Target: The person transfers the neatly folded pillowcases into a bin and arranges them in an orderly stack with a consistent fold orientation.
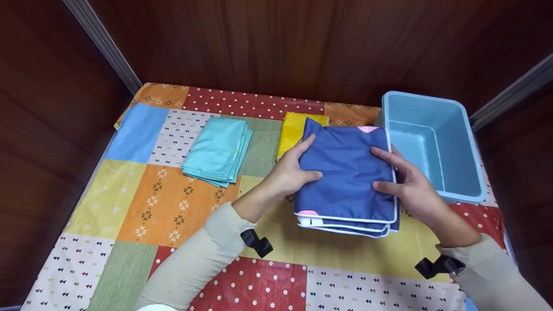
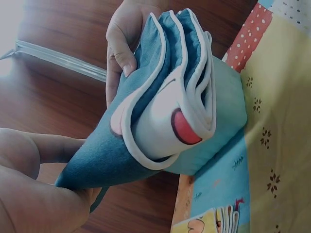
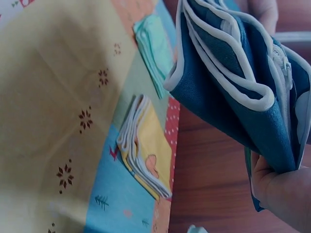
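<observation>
Fabric fills the middle of the head view: a navy-blue folded bundle with white piping and pink patches (image 1: 345, 172), which I have between both hands over a bench with a patchwork-print cover (image 1: 173, 207). The left hand (image 1: 290, 170) grips its left side, thumb on top; the right hand (image 1: 408, 179) grips the opposite side likewise, I judge to stop the layers slipping apart. Out to the left of the left hand lies a turquoise folded cloth (image 1: 218, 149); beyond that hand, partly hidden by the bundle, a yellow folded cloth (image 1: 293, 129). Just beyond the right hand stands a light-blue rectangular plastic bin (image 1: 456, 134), perhaps set aside to give the hands room.

From the left wrist, I see the left hand pinching a corner while the right hand supports the far side.

From the right wrist, I see the right hand pinching outer folds, with a white zipper (image 3: 286, 70) among the layers. How the hidden fingertips lie underneath, I cannot tell.
</observation>
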A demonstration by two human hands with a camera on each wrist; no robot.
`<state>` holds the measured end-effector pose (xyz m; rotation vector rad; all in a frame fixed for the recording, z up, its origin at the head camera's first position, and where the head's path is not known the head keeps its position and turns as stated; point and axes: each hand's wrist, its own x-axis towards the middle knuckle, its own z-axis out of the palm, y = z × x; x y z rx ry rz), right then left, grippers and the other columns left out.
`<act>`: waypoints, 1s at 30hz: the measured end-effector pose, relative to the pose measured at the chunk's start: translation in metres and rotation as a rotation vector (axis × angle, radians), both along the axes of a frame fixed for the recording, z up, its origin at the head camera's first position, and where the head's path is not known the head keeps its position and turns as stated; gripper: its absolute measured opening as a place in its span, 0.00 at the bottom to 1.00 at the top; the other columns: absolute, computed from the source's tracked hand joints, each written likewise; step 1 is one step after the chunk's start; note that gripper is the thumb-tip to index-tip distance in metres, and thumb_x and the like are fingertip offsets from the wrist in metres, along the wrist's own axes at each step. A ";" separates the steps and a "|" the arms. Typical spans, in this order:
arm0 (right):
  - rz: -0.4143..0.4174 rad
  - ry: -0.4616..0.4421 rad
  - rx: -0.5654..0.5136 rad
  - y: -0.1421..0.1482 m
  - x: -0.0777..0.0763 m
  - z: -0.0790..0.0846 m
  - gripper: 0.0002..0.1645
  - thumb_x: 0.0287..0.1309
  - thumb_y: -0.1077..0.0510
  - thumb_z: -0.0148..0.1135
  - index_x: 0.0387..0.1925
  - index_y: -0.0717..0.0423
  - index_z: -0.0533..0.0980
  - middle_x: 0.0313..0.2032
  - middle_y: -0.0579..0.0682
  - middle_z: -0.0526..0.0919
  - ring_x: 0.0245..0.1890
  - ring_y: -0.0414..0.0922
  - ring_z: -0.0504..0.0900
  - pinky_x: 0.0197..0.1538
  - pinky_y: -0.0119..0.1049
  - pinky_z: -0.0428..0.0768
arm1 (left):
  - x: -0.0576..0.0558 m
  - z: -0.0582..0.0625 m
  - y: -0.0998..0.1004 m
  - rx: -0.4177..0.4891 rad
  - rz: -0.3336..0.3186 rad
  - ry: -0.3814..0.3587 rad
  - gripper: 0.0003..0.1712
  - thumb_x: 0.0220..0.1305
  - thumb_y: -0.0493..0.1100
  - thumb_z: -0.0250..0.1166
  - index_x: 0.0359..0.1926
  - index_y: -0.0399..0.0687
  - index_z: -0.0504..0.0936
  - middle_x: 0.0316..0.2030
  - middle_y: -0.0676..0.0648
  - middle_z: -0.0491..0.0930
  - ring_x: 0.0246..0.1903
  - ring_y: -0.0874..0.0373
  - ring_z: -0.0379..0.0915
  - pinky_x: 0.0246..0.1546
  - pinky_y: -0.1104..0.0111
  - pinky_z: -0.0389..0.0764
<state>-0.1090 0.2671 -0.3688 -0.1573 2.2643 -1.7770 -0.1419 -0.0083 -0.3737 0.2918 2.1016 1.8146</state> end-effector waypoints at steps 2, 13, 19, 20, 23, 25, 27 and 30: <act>-0.006 0.004 -0.013 0.005 0.000 0.001 0.41 0.63 0.72 0.63 0.75 0.52 0.66 0.81 0.54 0.34 0.78 0.55 0.39 0.64 0.20 0.63 | -0.001 0.001 0.005 0.004 -0.004 0.009 0.50 0.61 0.26 0.66 0.80 0.46 0.55 0.79 0.44 0.50 0.76 0.50 0.50 0.75 0.60 0.56; -0.023 -0.033 -0.046 0.028 0.000 0.006 0.41 0.64 0.72 0.63 0.75 0.47 0.66 0.81 0.53 0.31 0.77 0.57 0.36 0.59 0.19 0.70 | -0.007 0.004 0.028 0.008 -0.022 0.010 0.49 0.61 0.25 0.66 0.80 0.44 0.55 0.80 0.45 0.50 0.78 0.52 0.44 0.75 0.65 0.54; -0.046 -0.057 0.008 0.041 0.002 0.009 0.41 0.66 0.68 0.63 0.77 0.43 0.64 0.81 0.51 0.29 0.78 0.58 0.30 0.63 0.20 0.66 | -0.010 0.007 0.040 -0.006 -0.016 -0.020 0.49 0.62 0.27 0.67 0.80 0.48 0.56 0.80 0.45 0.50 0.77 0.53 0.47 0.75 0.64 0.55; -0.048 -0.068 0.004 0.043 0.002 0.009 0.41 0.67 0.67 0.63 0.77 0.42 0.64 0.81 0.51 0.28 0.78 0.58 0.29 0.62 0.20 0.67 | -0.010 0.007 0.042 -0.015 -0.017 -0.021 0.49 0.63 0.27 0.67 0.80 0.49 0.56 0.80 0.46 0.51 0.77 0.53 0.48 0.75 0.64 0.55; -0.057 -0.077 -0.007 0.049 0.002 0.009 0.41 0.67 0.67 0.62 0.77 0.42 0.63 0.81 0.50 0.27 0.78 0.59 0.28 0.63 0.21 0.68 | -0.011 0.009 0.049 -0.024 -0.018 -0.026 0.49 0.63 0.27 0.67 0.80 0.50 0.56 0.79 0.47 0.52 0.76 0.53 0.51 0.74 0.64 0.57; -0.062 -0.084 -0.013 0.053 0.002 0.010 0.41 0.68 0.67 0.62 0.77 0.41 0.63 0.81 0.49 0.26 0.78 0.59 0.28 0.63 0.22 0.68 | -0.012 0.010 0.054 -0.022 -0.013 -0.031 0.49 0.63 0.27 0.67 0.80 0.50 0.56 0.79 0.47 0.53 0.75 0.53 0.52 0.74 0.63 0.57; -0.069 -0.084 -0.045 0.057 0.002 0.009 0.41 0.67 0.68 0.61 0.77 0.42 0.63 0.81 0.50 0.25 0.78 0.59 0.29 0.62 0.24 0.71 | -0.013 0.011 0.058 -0.017 -0.010 -0.033 0.49 0.63 0.27 0.67 0.80 0.51 0.57 0.79 0.47 0.53 0.75 0.53 0.52 0.74 0.63 0.58; -0.076 -0.089 -0.098 0.063 0.000 0.009 0.42 0.67 0.70 0.60 0.77 0.43 0.63 0.81 0.50 0.24 0.76 0.59 0.33 0.53 0.24 0.78 | -0.015 0.013 0.065 -0.021 -0.003 -0.032 0.49 0.62 0.28 0.68 0.80 0.52 0.58 0.79 0.46 0.53 0.75 0.52 0.54 0.74 0.62 0.59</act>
